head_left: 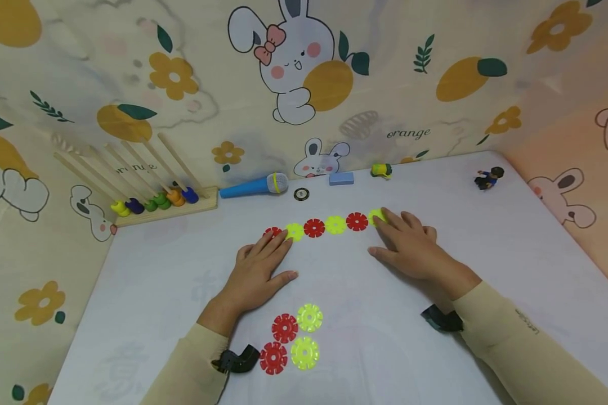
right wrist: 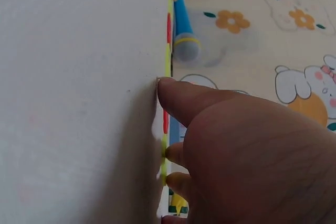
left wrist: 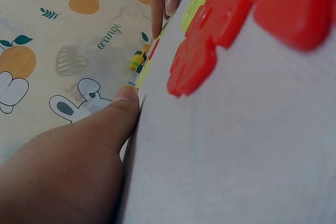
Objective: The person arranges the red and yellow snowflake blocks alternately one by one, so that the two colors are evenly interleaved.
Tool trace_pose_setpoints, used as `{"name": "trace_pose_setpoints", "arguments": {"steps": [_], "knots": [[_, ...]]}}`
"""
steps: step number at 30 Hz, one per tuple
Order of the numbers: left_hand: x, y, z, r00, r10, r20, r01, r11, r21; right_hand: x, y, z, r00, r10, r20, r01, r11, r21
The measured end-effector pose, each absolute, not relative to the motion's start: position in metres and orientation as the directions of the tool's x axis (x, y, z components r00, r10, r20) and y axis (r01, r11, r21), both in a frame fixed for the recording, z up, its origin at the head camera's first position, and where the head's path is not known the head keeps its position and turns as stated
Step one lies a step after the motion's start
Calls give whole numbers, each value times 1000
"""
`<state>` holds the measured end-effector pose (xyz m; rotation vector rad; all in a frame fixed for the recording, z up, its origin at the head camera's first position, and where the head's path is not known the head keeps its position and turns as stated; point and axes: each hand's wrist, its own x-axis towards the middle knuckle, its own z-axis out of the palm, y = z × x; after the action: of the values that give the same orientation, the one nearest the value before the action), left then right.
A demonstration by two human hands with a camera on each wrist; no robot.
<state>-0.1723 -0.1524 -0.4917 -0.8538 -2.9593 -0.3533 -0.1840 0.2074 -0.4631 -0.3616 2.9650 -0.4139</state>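
Red and yellow-green notched plastic discs lie in a row across the white table. My left hand (head_left: 260, 273) rests at the row's left end, its extended fingers on a red disc (head_left: 272, 230) and by a yellow-green disc (head_left: 295, 232). At the right end, fingertips of my right hand (head_left: 410, 247) touch another yellow-green disc (head_left: 375, 216), partly covering it. Between the hands lie a red disc (head_left: 314, 228), a yellow-green one (head_left: 335, 225) and a red one (head_left: 357, 221). The right wrist view catches this row edge-on, beyond the right thumb (right wrist: 184, 95).
Nearer me are two red discs (head_left: 273, 358) and two yellow-green discs (head_left: 305, 353). Along the back stand a wooden peg rack (head_left: 167, 212), a blue microphone (head_left: 253, 186), a round black token (head_left: 301, 194), a blue block (head_left: 342, 178), a yellow-green toy (head_left: 381, 170) and a small figure (head_left: 488, 178).
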Motion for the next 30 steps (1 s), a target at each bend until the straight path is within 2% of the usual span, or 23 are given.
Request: {"name": "trace_pose_setpoints", "arguments": {"steps": [4, 7, 12, 16, 21, 30], "knots": [[-172, -152, -492, -846, 523, 105, 532, 821, 206, -182, 206, -462, -964, -257, -60, -224, 916, -334], [-172, -152, -493, -845, 524, 106, 535, 819, 207, -178, 202, -457, -969, -247, -12, -215, 866, -452], [-172, -152, -493, -845, 524, 109, 535, 819, 207, -161, 185, -447, -951, -299, 72, -252, 624, -740], [-172, -152, -492, -848, 520, 102, 529, 824, 201, -141, 160, -447, -901, -421, 109, -305, 434, -848], [-172, -152, -491, -846, 523, 102, 532, 822, 203, -117, 122, -452, -806, -588, 69, -366, 404, -838], [-173, -152, -489, -842, 528, 109, 539, 820, 192, -97, 66, -463, -677, -735, 39, -575, 495, -652]]}}
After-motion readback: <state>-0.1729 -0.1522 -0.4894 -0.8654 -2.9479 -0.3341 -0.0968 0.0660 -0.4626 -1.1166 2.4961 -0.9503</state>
